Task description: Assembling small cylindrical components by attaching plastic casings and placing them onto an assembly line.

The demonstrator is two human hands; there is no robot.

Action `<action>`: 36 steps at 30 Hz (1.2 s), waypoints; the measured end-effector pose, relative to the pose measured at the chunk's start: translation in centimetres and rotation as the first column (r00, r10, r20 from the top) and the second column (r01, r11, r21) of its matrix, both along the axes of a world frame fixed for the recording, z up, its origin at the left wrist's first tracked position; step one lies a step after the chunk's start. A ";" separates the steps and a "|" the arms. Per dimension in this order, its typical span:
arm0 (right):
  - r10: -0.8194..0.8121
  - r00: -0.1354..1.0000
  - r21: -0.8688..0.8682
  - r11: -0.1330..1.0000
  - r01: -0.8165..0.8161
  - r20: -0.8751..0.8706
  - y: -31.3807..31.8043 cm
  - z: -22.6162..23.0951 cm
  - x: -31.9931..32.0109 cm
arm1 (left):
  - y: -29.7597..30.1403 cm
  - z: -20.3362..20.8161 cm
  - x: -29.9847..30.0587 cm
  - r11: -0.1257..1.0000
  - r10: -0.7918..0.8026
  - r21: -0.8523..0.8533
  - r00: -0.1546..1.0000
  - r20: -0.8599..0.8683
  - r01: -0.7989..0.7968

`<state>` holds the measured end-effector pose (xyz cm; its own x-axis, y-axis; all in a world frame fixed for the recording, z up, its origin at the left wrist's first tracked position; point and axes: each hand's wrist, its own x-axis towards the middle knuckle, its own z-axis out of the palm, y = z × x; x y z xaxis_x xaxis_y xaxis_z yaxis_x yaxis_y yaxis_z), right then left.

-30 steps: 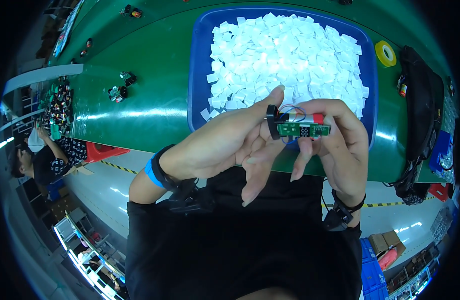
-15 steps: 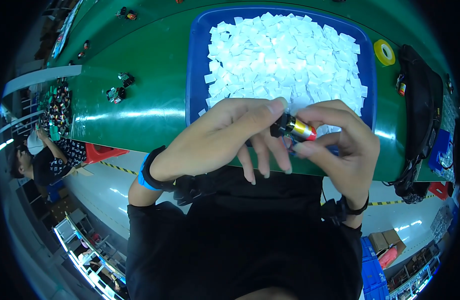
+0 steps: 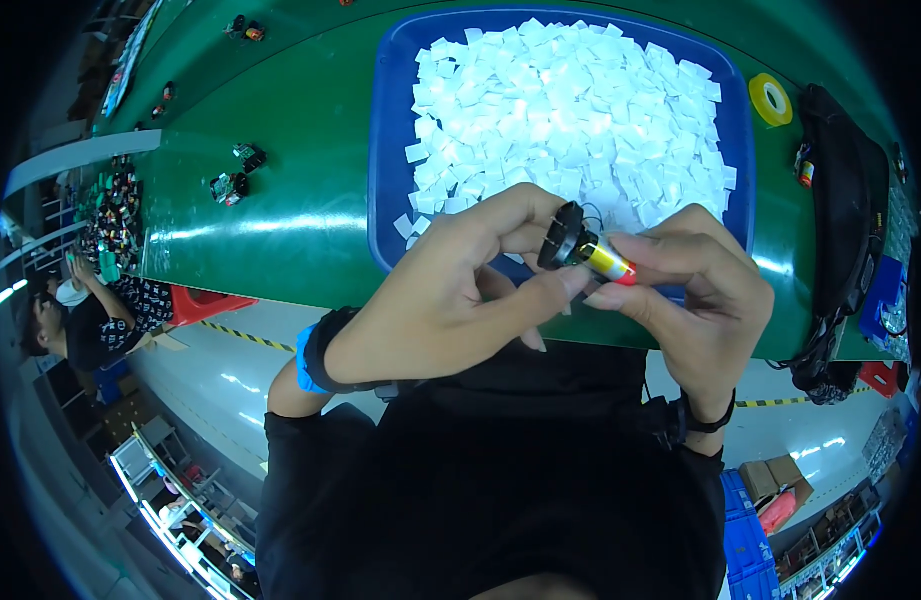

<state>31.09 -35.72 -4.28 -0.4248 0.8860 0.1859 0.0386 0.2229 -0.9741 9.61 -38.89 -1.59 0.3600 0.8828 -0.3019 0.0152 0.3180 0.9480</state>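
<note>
Above the near edge of a blue tray (image 3: 384, 160), both hands hold one small assembly. It is a yellow, silver and red cylindrical battery (image 3: 610, 261) with a black round part (image 3: 564, 238) at its left end and a thin wire looping above. My right hand (image 3: 709, 290) is closed, pinching the battery's red end between thumb and fingers. My left hand (image 3: 446, 290) is closed around the other end, its thumb against the battery beside the black part and its index finger partly hidden behind that part. Many white square pieces (image 3: 566, 110) fill the tray.
Two small circuit assemblies (image 3: 229, 187) lie on the green table (image 3: 301, 150) left of the tray. At the right are a yellow tape roll (image 3: 771, 100) and a black bag (image 3: 849, 190). A co-worker (image 3: 101, 310) sits far left by a heap of parts (image 3: 114, 215).
My left hand has turned, its thumb moving from above the assembly down to its near side. The black round part now shows more fully. My right hand keeps its pinch, shifting slightly right.
</note>
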 end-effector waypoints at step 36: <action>-0.253 0.964 -0.127 0.962 0.242 -0.080 0.5 -0.9 -1.2 | -0.1 -0.8 1.2 0.948 0.256 0.264 0.918 -0.304 -0.177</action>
<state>29.92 -35.21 -5.22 -0.1748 0.9789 0.1055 -0.0155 0.1044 -0.9944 10.79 -39.01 -2.34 0.0668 0.9861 -0.1523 0.2949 0.1263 0.9471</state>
